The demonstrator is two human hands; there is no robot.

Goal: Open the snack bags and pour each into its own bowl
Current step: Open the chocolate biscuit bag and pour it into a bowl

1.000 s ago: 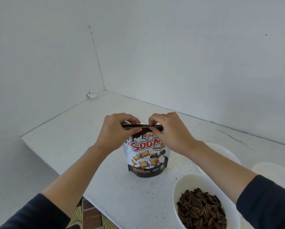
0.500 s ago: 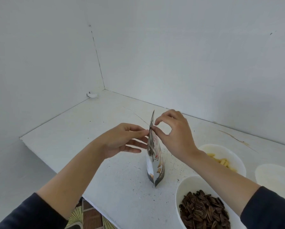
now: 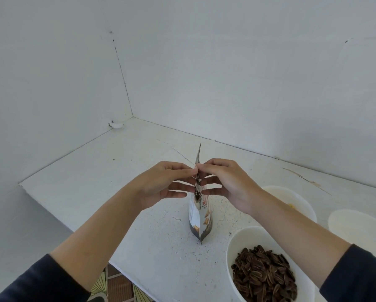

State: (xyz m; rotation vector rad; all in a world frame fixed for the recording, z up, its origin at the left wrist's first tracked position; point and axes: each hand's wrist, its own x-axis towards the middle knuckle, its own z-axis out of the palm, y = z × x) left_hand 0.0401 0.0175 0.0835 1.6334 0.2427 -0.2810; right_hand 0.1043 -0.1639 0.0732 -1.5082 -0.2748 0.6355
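Observation:
A white and brown snack pouch (image 3: pixel 201 216) stands upright on the white counter (image 3: pixel 121 177), turned edge-on to me. My left hand (image 3: pixel 165 184) pinches its upper edge from the left and my right hand (image 3: pixel 226 184) pinches it from the right, fingertips meeting at the seam. The pouch's top corner sticks up above my fingers. A white bowl of dark striped seeds (image 3: pixel 263 277) sits at the lower right. Behind my right forearm is a second white bowl (image 3: pixel 291 197) with a bit of yellow snack showing. A third white bowl (image 3: pixel 361 227) is at the right edge; its inside is hidden.
White walls close in the counter at the back and left, meeting in a corner. The counter's front edge runs diagonally at the lower left, with patterned floor (image 3: pixel 117 286) below it. A small white scrap (image 3: pixel 117 125) lies by the far corner.
The pouch was turned from facing me to edge-on. My left hand, off the pouch half a second ago, now pinches its top edge opposite my right hand.

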